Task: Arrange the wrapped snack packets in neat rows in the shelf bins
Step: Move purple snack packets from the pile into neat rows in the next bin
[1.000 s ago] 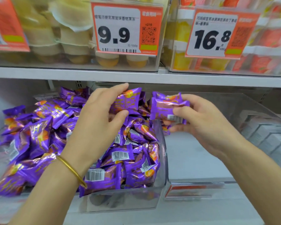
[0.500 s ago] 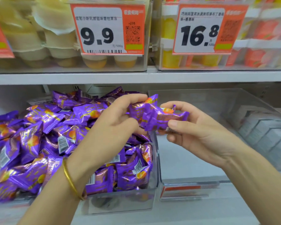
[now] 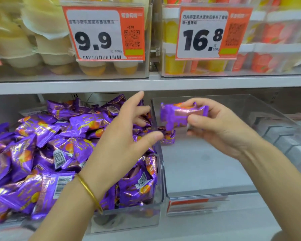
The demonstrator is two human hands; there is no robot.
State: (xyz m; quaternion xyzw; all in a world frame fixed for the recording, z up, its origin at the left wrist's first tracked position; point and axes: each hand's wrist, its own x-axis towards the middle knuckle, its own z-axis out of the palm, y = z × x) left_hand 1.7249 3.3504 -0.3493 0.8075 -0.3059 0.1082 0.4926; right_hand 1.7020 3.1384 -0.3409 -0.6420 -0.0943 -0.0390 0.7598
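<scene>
A shop shelf seen through the wearer's own eyes, with both bare forearms reaching in.

At the left stands a clear plastic container, the left bin (image 3: 129, 218). It is filled with a loose pile of purple packets (image 3: 47, 153) — shiny foil wrappers with orange marks and white barcodes, lying at all angles. The left hand (image 3: 125, 141) hovers over the right side of that pile, spread wide. Its index finger points up and away, its thumb stretches to the right, and its other fingers bend down toward the far packets. It grips nothing that can be seen; whether the bent fingertips touch a wrapper cannot be told. A gold bangle (image 3: 89, 192) circles its wrist.

Just beside it on the right is a second clear container, the right bin (image 3: 198, 193), its pale floor mostly bare. A lone packet (image 3: 169, 138) lies on that floor at the far left, close to the wall nearest the pile.

The right hand (image 3: 221, 129) is above this bin and has hold of the held packet (image 3: 179, 115) — purple, lying crosswise, pinched between the thumb on the near side and curled fingers on the far side. Whether it is one wrapper or two cannot be told.

On the shelf above sit clear boxes of yellowish cups (image 3: 42, 40). In front of them hang two orange-and-white price tags, the 9.9 tag (image 3: 102, 33) at left and the 16.8 tag (image 3: 212, 32) at right.
</scene>
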